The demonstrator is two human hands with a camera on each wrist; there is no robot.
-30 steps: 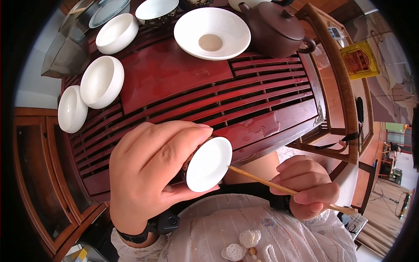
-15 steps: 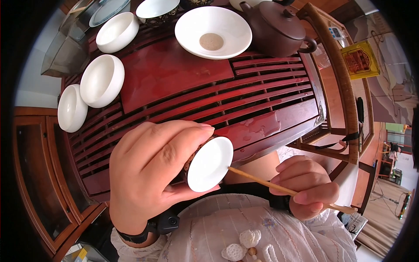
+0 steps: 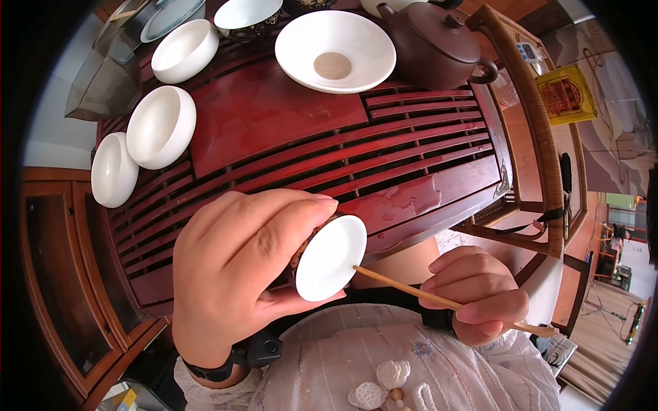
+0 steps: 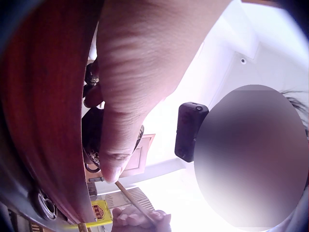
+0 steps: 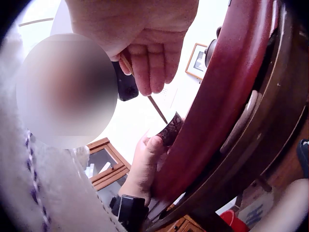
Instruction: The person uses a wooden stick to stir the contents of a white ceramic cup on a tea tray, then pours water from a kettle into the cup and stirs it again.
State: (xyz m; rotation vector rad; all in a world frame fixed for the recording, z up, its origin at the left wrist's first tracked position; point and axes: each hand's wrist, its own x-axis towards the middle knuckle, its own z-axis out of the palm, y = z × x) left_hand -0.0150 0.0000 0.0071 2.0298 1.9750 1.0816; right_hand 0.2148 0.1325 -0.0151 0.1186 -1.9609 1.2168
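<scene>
In the head view my left hand [image 3: 240, 267] grips a small cup [image 3: 332, 257] with a white inside and a dark patterned outside. The cup is tilted so that its mouth faces me, with my thumb below and fingers above. My right hand [image 3: 476, 294] pinches a thin bamboo stick [image 3: 404, 288], whose narrow tip overlaps the cup's white inside near its right edge. The stick's wider end sticks out past my fingers. From the right wrist view, the cup's patterned outer wall [image 5: 171, 130] shows beside the left thumb, and the stick slants down to its rim.
A slatted red tea tray [image 3: 274, 144] lies beyond my hands. White bowls [image 3: 161, 128] stand along its left side. Farther back are a wide white bowl [image 3: 370, 51] with a brownish bottom and a dark brown teapot [image 3: 439, 48]. A wicker-edged chair [image 3: 548, 157] is at the right.
The stick and my right hand have shifted slightly left, so the tip lies a little farther over the cup's inside. My left hand and the cup have hardly moved.
</scene>
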